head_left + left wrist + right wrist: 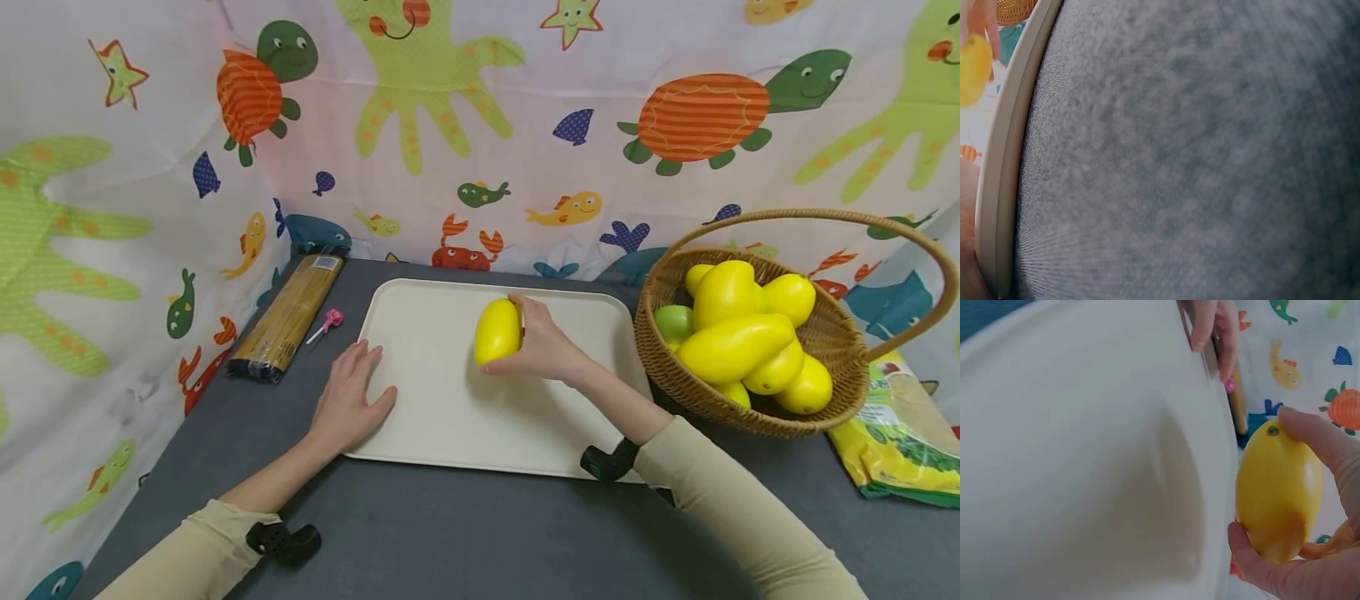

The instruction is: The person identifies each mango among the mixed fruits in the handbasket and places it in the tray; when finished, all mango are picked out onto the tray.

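My right hand [545, 343] grips a smooth yellow lemon [497, 333] between thumb and fingers, above the middle of a cream tray [427, 417]. In the right wrist view the lemon [1280, 487] shows a small green stem mark at its top end, and the tray below carries a shadow. My left hand [351, 402] rests on the tray's left edge, its fingers loosely spread and holding nothing. In the left wrist view the tray's rim [1013, 137] runs along the left side.
A wicker basket [660, 367] with a tall handle, full of yellow fruit and a green one [673, 323], stands right of the tray. Behind it lies a yellow-green packet [903, 442]. Left lie a pack of thin sticks [288, 317] and a pink lollipop [332, 317]. A patterned cloth hangs behind.
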A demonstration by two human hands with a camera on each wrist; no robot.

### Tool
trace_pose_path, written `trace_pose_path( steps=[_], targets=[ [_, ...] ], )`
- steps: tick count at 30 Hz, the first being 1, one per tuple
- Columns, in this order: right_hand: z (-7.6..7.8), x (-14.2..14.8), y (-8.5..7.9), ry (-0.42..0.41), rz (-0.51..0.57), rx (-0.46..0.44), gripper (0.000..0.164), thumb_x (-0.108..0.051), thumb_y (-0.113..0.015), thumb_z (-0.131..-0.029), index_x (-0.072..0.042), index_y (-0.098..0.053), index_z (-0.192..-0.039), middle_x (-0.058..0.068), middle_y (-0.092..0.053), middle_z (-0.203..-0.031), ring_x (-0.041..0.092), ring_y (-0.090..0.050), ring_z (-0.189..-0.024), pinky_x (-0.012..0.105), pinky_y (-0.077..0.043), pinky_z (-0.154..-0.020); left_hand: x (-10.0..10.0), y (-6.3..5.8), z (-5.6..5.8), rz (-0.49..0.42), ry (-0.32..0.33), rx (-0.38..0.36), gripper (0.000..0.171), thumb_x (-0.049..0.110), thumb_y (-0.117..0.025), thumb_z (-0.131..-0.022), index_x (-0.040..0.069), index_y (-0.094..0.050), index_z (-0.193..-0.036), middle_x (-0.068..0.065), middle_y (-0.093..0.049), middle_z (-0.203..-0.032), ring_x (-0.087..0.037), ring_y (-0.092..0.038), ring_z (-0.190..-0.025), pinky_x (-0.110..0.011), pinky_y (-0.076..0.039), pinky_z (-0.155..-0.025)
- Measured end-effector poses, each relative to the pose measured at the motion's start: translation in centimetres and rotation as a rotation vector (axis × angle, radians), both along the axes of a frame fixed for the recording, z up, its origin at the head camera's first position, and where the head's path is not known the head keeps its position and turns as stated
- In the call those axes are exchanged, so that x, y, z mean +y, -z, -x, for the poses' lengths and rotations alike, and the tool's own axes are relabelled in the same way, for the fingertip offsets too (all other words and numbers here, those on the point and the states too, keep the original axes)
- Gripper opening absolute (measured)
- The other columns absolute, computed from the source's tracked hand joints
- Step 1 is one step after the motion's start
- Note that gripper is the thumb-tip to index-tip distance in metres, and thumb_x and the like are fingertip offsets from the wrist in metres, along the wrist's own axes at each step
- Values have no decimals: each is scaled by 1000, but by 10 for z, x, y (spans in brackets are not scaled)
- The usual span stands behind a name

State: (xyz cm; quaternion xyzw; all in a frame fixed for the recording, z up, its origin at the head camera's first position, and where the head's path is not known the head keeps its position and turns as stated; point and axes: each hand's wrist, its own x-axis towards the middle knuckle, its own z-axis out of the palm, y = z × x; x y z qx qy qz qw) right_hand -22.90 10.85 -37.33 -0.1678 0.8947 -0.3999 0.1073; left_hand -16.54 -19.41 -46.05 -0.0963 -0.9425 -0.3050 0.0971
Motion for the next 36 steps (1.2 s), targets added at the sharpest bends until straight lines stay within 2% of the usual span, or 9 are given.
trace_pose_path(
  steps=[6, 15, 25, 36],
  targets=[
    [16, -35, 16, 5, -25, 23, 114, -38, -88, -66, -8, -19, -152, 16, -29, -143, 29, -39, -120, 46, -44, -95, 1, -1, 0, 2, -4, -2, 65, 31, -65, -88, 4, -44, -144, -18, -31, -153, -35, -21, -143, -63, -30, -105],
    [41, -76, 36, -7, -21, 72, 114, -38, -87, -67, -9, -18, -153, 16, -23, -149, 29, -40, -124, 44, -40, -103, 0, -1, 0, 0, -2, -7, 64, 31, -64, -89, 3, -45, -143, -18, -31, -153, -35, -22, -142, -61, -29, -107],
    [59, -90, 44, -19, -13, 92, 113, -38, -85, -68, -5, -18, -153, 16, -27, -151, 29, -38, -128, 45, -37, -106, -2, 0, 0, -8, 4, 26, 63, 31, -65, -89, 2, -46, -142, -19, -34, -152, -34, -24, -142, -61, -31, -106],
    [63, -101, 43, -80, -39, 73, 112, -40, -83, -71, -7, -16, -154, 16, -20, -155, 29, -31, -136, 45, -32, -110, -2, 1, 1, -1, 5, 34, 63, 29, -66, -88, 1, -47, -142, -20, -35, -151, -35, -25, -141, -60, -30, -107]
  ],
)
